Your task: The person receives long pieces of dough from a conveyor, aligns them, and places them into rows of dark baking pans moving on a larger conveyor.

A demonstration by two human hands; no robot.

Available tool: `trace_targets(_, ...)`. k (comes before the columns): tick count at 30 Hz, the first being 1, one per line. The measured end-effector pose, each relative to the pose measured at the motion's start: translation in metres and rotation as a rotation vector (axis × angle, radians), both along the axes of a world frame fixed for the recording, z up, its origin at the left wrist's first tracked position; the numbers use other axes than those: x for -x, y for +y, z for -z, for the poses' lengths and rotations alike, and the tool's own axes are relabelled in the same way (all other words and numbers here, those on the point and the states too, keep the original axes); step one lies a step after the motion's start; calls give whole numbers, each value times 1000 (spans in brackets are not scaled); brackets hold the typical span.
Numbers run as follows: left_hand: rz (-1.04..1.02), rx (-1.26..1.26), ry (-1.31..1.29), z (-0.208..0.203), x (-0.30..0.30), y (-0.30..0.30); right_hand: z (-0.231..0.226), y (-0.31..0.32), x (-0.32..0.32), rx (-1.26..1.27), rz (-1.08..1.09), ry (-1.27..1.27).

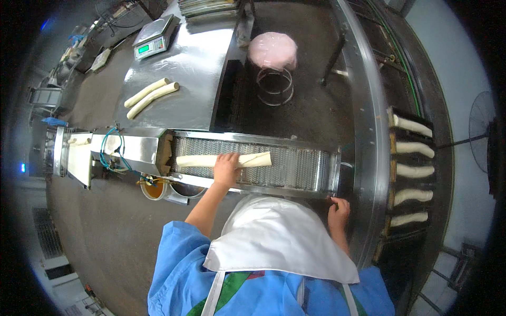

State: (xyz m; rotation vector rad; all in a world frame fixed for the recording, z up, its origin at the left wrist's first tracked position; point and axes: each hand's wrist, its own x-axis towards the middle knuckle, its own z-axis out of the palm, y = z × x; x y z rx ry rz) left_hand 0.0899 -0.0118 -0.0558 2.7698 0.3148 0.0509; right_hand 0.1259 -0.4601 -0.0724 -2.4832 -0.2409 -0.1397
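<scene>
A long, pale dough roll [255,159] lies lengthwise on the metal mesh conveyor [301,171], a seam showing toward its right end. Over the roll's middle, my left hand [226,169] has its fingers wrapped across the top. My right hand [338,211] is at the conveyor's near right corner, fingers curled in; whatever may be between them is hidden. A steel machine housing [132,147] with blue tubing covers the conveyor's left part. Further left, more pale dough [80,141] shows on a light belt.
Two dough rolls [153,99] lie on the steel table [195,73] beyond, near a scale [153,39]. A round stool [272,51] stands past the conveyor. On the right, beyond a steel rail [371,131], several dough rolls [414,171] sit in dark trays. A bucket [153,190] stands below the housing.
</scene>
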Motion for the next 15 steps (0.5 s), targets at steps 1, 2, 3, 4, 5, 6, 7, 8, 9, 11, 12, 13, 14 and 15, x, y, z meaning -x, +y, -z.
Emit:
trace_targets(1,62,62,-63,-10,-5,-9,1,2,-1,-29,24,5)
trace_targets(2,84,70,-120,-7,-6,-19,0,4,-4,-65,32,7)
trace_targets(3,110,111,-125,-5,-5,-31,-2,5,-4,-66,20,6)
trace_targets(4,129,143,-134,-8,-6,-40,-10,10,-9,-70,26,-4)
trace_targets(5,167,143,-77,-8,-9,-47,-16,20,-12,-83,38,-17)
trace_targets(6,201,141,-21,-8,-13,-55,-17,27,-15,-103,18,-26)
trace_targets(7,218,173,-38,-6,-12,-64,-17,33,-19,-140,-24,-12)
trace_targets(8,240,204,-59,-6,-12,-70,-16,40,-22,-176,-63,-1)
trace_targets(9,289,192,-61,-6,-12,-73,-15,47,-24,-202,-125,42)
trace_targets(11,366,209,-117,-11,-8,-76,-41,77,-26,-185,-225,87)
trace_targets(12,341,201,-121,-10,-2,-72,-50,89,-25,-157,-301,136)
trace_targets(13,335,215,-97,-11,1,-71,-52,99,-28,-148,-382,178)
trace_targets(14,330,229,-72,-12,3,-70,-54,108,-29,-147,-397,176)
trace_targets(15,302,237,-46,-13,9,-63,-57,121,-28,-107,-458,131)
